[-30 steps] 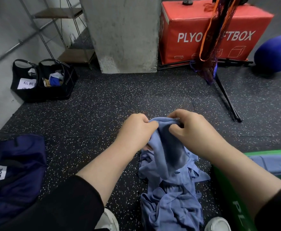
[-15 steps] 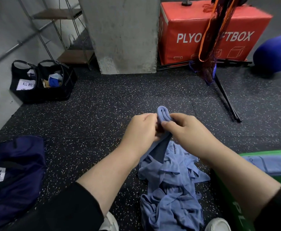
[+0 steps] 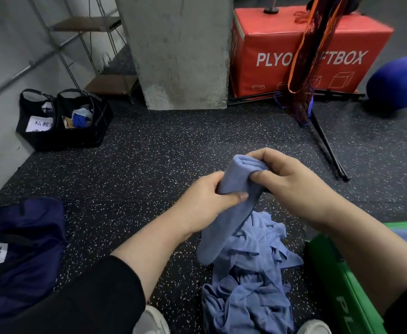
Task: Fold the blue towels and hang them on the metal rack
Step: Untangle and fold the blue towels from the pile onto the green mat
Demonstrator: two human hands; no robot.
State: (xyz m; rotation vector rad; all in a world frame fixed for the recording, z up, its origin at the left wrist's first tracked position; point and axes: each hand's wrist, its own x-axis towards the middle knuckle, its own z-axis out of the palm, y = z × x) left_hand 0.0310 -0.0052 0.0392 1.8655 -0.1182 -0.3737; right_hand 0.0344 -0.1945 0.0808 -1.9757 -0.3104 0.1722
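Head view: folded towel (image 3: 231, 201) now held lengthwise above the floor, longer and flatter than half a second ago. Left hand (image 3: 205, 203) gripping its middle, right hand (image 3: 291, 182) pinching the top fold. Loose towels (image 3: 250, 285) heaped below.

towel in hands (image 3: 229, 213): 1 | towel pile (image 3: 248, 292): 1 | black bags (image 3: 77, 121): 2 | red box (image 3: 294, 51): 1 | blue ball (image 3: 397, 85): 1
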